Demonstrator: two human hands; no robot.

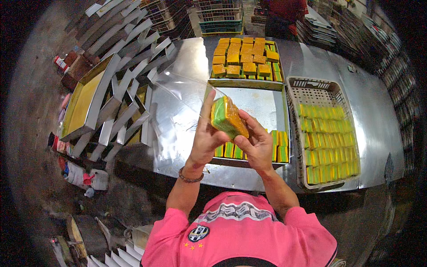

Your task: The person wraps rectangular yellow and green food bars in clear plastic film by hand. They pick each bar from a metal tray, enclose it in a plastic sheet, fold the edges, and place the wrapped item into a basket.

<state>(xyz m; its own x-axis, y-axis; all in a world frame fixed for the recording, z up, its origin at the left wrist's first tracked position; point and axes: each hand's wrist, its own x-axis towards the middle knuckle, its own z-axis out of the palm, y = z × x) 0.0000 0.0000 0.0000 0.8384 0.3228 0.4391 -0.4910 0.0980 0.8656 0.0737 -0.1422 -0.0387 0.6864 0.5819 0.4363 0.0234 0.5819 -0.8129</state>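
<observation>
Between my two hands, above the metal table, is a layered cake piece [229,118] with green and yellow sides and a brown-orange top. Clear plastic film [181,91] stretches from it toward the upper left. My left hand [204,140] grips the cake's left side, thumb at its lower edge. On the right, the fingers and thumb of my right hand [257,144] pinch the other side. Below them lies a shallow metal tray [267,100] with a row of cake pieces along its near edge, partly hidden by my hands. Another tray [246,83] behind it holds many brown-topped pieces.
At the right, a white plastic crate [292,133] holds rows of green-and-yellow cakes. Empty metal trays [91,95] lean in a stack on the left. Crates [220,13] are piled beyond the table [376,102]. A person in a red top [287,11] stands at the far side.
</observation>
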